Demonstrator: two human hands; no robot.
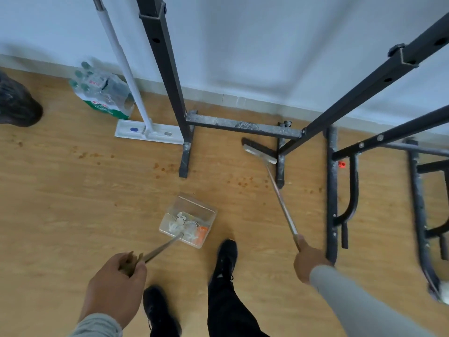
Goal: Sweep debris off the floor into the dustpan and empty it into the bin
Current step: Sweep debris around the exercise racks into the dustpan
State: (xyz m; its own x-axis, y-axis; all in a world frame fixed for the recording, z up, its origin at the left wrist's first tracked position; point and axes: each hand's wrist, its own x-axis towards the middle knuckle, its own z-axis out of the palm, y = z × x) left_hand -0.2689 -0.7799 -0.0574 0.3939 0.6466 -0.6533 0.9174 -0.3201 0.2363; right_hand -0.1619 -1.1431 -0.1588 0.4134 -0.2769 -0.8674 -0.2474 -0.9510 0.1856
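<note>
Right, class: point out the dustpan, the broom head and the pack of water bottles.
dustpan [192, 215]: head view, on its clear tray.
broom head [259, 151]: head view, on its bristle bar.
pack of water bottles [103, 93]: head view, on the plastic wrap.

There was one clear dustpan [188, 221], one broom [260, 152], one white flat mop [148, 133], one shrink-wrapped pack of bottles [102, 93], one black bag [17, 103], two hands, left [116, 285] and right [309, 261], and two black shoes [226, 256].

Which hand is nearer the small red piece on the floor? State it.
Right. The right hand grips the broom handle just below-left of the red piece; the left hand holds the dustpan handle far across the floor.
</note>
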